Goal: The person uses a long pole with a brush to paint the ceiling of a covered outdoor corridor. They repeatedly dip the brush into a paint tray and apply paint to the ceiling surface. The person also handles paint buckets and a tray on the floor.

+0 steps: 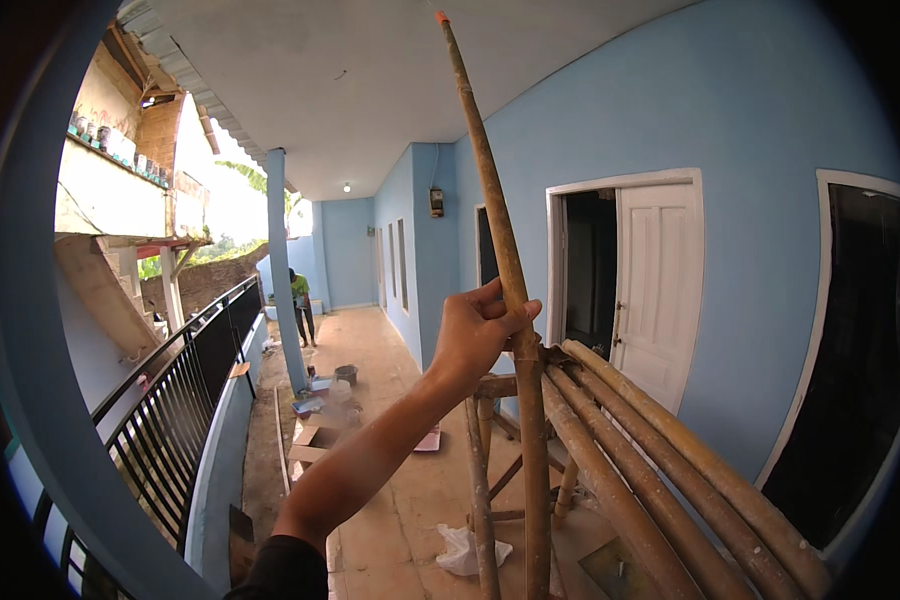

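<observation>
Fingers (pixel 498 312) of one hand (pixel 475 335) — which hand, unclear — clasp a tall upright bamboo pole (pixel 490 190) above a bamboo scaffold (pixel 630 450), near right; if that grip loosens, the pole could topple toward the blue wall (pixel 770 110).

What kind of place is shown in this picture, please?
Probably an upper-floor walkway of a house under repair or painting. A hand grips an upright bamboo pole of a bamboo scaffold beside blue walls, with a black railing opposite.
</observation>
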The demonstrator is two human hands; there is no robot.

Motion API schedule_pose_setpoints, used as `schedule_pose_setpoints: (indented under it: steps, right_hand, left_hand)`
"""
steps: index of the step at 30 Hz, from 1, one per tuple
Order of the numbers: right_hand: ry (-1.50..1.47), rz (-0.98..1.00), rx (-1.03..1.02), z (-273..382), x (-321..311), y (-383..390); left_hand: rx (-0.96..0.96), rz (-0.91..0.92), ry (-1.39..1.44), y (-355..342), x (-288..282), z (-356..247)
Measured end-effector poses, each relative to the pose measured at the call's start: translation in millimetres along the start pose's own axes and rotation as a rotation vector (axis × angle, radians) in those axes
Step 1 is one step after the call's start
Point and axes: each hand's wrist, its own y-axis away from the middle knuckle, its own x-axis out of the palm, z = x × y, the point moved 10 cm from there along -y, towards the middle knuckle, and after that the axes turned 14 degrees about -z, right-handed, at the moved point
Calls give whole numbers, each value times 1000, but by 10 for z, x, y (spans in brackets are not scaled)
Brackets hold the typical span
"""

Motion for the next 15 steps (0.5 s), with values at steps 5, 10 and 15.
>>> schedule_pose_setpoints:
  steps: [5, 10, 15]
  right_hand:
    - [4, -17, -21, -138, -399, 560]
    - [2, 0, -19, -139, -371, 691]
    - [-96, 69, -46, 142, 191, 257]
  left_hand:
    - [63, 37, 19, 730, 332, -213]
    - [29, 31, 100, 749, 328, -296]
    - [3, 5, 31, 32, -45, -187]
